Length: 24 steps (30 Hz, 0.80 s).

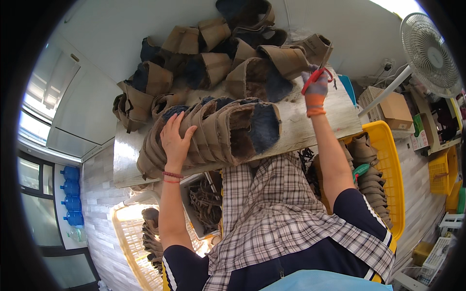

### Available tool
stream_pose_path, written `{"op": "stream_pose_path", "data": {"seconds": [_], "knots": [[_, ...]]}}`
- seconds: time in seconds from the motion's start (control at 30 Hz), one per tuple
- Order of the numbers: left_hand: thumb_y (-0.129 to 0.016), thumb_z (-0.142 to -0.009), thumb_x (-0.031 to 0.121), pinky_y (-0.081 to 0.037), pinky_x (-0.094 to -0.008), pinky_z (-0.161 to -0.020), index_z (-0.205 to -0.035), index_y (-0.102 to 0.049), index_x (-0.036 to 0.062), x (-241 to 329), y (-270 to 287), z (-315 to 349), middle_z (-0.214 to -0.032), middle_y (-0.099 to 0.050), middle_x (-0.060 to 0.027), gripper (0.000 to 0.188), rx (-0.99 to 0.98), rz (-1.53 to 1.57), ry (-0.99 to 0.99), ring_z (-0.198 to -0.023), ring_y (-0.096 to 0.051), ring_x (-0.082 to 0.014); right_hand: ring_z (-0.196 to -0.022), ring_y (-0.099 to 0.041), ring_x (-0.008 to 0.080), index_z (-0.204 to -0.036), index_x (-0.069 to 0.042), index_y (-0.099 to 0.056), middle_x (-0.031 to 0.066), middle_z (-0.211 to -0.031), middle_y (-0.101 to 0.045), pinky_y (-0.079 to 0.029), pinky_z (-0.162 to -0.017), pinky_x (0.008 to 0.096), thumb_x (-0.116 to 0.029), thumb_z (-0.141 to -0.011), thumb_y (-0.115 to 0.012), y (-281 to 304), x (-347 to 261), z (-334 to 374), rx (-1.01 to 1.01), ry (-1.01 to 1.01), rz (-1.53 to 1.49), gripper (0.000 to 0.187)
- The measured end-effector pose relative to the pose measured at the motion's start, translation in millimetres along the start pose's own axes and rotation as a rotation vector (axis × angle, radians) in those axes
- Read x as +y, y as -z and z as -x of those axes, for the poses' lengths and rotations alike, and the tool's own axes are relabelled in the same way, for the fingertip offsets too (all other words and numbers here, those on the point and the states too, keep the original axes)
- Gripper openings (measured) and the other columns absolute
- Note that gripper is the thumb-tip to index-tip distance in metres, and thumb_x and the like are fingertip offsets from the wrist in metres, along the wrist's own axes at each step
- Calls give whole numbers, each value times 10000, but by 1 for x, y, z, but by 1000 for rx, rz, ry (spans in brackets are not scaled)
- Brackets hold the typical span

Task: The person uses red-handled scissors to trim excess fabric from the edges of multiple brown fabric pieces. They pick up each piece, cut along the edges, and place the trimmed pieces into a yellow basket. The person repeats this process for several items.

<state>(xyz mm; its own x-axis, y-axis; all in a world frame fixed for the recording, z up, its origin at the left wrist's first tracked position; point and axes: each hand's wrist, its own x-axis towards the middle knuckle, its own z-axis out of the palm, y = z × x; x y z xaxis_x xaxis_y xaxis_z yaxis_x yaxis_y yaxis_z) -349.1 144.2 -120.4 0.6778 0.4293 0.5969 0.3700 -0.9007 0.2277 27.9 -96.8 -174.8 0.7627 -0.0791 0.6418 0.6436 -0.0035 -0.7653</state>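
My bare left hand lies with its fingers spread on a row of nested brown suede-like pieces. They look like boot uppers with a dark, fleecy lining, and the row leans along the near side of the worktable. My right hand, in a grey and orange work glove, is raised over the table's right side. It is closed round red-handled scissors, whose blades point away from me. Just beyond the scissors a heap of similar brown pieces spreads over the back of the table.
A yellow basket of stacked pieces stands at my right. To my left are a pale crate and a grey bin holding dark scraps. A white fan rises beyond the table's right end, near a cardboard box.
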Motion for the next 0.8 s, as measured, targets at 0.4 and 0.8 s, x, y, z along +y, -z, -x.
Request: {"op": "stream_pose_path", "data": {"seconds": [0.4,0.8], "knots": [[-598,-876,349,-356,-382,-978,-1151,-608,61,-9,12,2,-1260,-505,-136,398,62,288,76,-1159,-478,-292,-912,-633,288,-1190,-48,-540,153,-993,-652,-495,-792,347,-299,-673,-768,39,-79,-117,-440,143,492,618],[-460,-971,232,-533,-342,-788,-1332,-413,50,188,50,23,-1258,-499,-140,407,-649,1761,334,-973,-610,-227,-690,-546,166,-1068,5,-591,145,-839,-639,-469,-670,291,-177,-745,-707,70,-350,-48,-1655,429,545,388]]}}
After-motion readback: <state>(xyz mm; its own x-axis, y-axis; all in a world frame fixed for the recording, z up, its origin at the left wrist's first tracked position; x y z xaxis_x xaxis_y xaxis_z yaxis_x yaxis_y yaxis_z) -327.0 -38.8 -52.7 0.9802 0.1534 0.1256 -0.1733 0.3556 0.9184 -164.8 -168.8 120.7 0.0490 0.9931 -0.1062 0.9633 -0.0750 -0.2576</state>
